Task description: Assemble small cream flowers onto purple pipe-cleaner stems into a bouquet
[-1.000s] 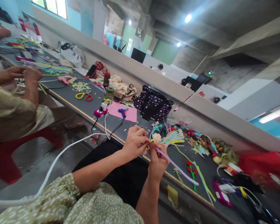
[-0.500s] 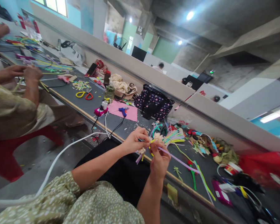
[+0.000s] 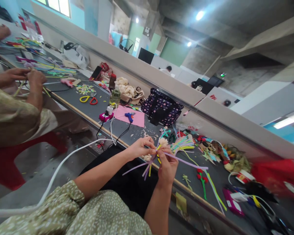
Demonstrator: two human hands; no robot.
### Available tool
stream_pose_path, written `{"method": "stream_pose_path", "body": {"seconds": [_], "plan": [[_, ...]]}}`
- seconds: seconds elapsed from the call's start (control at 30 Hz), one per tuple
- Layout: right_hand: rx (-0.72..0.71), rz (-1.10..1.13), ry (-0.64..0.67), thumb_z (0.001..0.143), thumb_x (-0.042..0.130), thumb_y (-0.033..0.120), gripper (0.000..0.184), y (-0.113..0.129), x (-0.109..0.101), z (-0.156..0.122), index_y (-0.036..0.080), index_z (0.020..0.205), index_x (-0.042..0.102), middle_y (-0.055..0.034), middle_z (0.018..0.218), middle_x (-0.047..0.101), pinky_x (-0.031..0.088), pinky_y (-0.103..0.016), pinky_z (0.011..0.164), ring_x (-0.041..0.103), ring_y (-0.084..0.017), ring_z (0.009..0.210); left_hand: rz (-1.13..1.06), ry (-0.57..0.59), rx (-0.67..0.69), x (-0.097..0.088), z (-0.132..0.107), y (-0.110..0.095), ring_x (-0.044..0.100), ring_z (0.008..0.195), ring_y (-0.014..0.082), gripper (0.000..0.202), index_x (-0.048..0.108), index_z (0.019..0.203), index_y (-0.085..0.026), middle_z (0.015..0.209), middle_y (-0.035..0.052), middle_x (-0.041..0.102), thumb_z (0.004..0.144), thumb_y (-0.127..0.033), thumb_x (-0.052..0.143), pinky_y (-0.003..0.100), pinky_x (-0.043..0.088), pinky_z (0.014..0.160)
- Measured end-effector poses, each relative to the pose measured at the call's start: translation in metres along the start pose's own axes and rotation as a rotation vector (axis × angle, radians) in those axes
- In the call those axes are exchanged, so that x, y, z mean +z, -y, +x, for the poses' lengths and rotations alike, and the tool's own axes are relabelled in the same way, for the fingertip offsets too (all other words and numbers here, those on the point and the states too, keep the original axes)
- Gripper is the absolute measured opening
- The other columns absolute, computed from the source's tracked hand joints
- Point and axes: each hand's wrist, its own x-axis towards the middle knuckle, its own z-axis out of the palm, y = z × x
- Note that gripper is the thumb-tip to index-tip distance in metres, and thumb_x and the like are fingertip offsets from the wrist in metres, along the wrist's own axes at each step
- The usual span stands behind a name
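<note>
My left hand (image 3: 140, 148) and my right hand (image 3: 167, 163) are both closed, pinching a small bundle of pipe cleaners (image 3: 154, 156) at the near edge of the dark table (image 3: 127, 132). Cream tufts top the bundle, and lilac and yellow ends fan out below my fingers. One long lilac pipe cleaner (image 3: 189, 163) runs right from my right hand over the table. A loose pile of pastel pipe cleaners (image 3: 182, 143) lies just beyond my hands.
A dotted dark bag (image 3: 161, 109), pink sheet (image 3: 131, 117) with a blue glue gun (image 3: 129, 116), scissors (image 3: 88, 99) and craft clutter (image 3: 225, 156) lie on the table. A white cable (image 3: 63, 161) crosses my lap. Another person's hands (image 3: 26, 78) work at the left.
The bundle has slid down through my fingers, so more lilac and yellow ends fan out beneath my hands. The long lilac pipe cleaner has swung up to a flatter angle.
</note>
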Motion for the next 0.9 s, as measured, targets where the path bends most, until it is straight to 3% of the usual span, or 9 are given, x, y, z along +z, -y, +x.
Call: {"method": "stream_pose_path", "body": {"seconds": [0.1,0.23,0.33,0.47,0.57,0.7,0.9], "plan": [[-0.044,-0.107,-0.015,0.075,0.068,0.026,0.013,-0.002,0.0,0.001,0.016,0.068,0.062,-0.0016,0.077,0.059,0.046,-0.033,0.077,0.057,-0.015,0.078,0.103,-0.111,-0.011,-0.002,-0.001,-0.001,0.049,0.079,0.0161,0.032,0.074,0.082,-0.016,0.078,0.0045,0.051,0.08,-0.045,0.061,0.029,0.041,0.073],[-0.082,-0.234,-0.07,0.075,0.067,0.029,0.015,-0.006,-0.004,0.001,0.016,0.071,0.062,-0.0023,0.077,0.06,0.046,-0.035,0.08,0.058,-0.017,0.078,0.394,-0.284,0.13,0.0,-0.008,-0.013,0.05,0.091,0.0195,0.028,0.072,0.081,-0.018,0.085,0.0063,0.057,0.084,-0.042,0.057,0.035,0.04,0.086],[-0.113,-0.303,-0.088,0.076,0.067,0.03,0.015,-0.006,-0.004,-0.001,0.016,0.073,0.063,-0.0021,0.077,0.06,0.045,-0.036,0.082,0.058,-0.017,0.078,0.656,-0.272,0.242,0.008,-0.014,-0.022,0.046,0.103,0.0231,0.022,0.071,0.086,-0.021,0.1,0.0072,0.058,0.078,-0.04,0.064,0.04,0.037,0.094],[-0.119,-0.32,-0.102,0.076,0.066,0.032,0.017,-0.002,0.0,-0.004,0.016,0.071,0.063,-0.0024,0.077,0.061,0.044,-0.037,0.084,0.058,-0.018,0.081,0.896,-0.233,0.271,0.017,-0.017,-0.022,0.042,0.11,0.0263,0.016,0.069,0.087,-0.021,0.108,0.0078,0.057,0.079,-0.034,0.063,0.046,0.032,0.098],[-0.081,-0.292,-0.102,0.076,0.066,0.033,0.017,0.0,0.002,-0.007,0.016,0.073,0.063,-0.0021,0.076,0.06,0.044,-0.034,0.079,0.057,-0.017,0.078,0.884,-0.239,0.25,0.019,-0.015,-0.018,0.043,0.104,0.024,0.015,0.069,0.081,-0.02,0.1,0.0069,0.059,0.082,-0.032,0.06,0.044,0.034,0.094],[-0.028,-0.215,-0.066,0.077,0.065,0.031,0.015,0.002,0.003,-0.008,0.016,0.074,0.062,-0.0015,0.078,0.059,0.044,-0.032,0.077,0.056,-0.016,0.077,0.701,-0.238,0.212,0.015,-0.011,-0.013,0.045,0.093,0.0201,0.016,0.07,0.076,-0.02,0.085,0.005,0.058,0.081,-0.033,0.062,0.035,0.04,0.083],[0.07,-0.044,-0.009,0.075,0.066,0.028,0.013,0.004,0.002,-0.009,0.017,0.072,0.061,0.0015,0.071,0.055,0.043,-0.027,0.069,0.052,-0.013,0.07,0.445,-0.111,0.157,0.009,-0.007,-0.013,0.046,0.085,0.0175,0.016,0.071,0.071,-0.019,0.076,0.003,0.051,0.078,-0.032,0.067,0.031,0.038,0.08]]}}
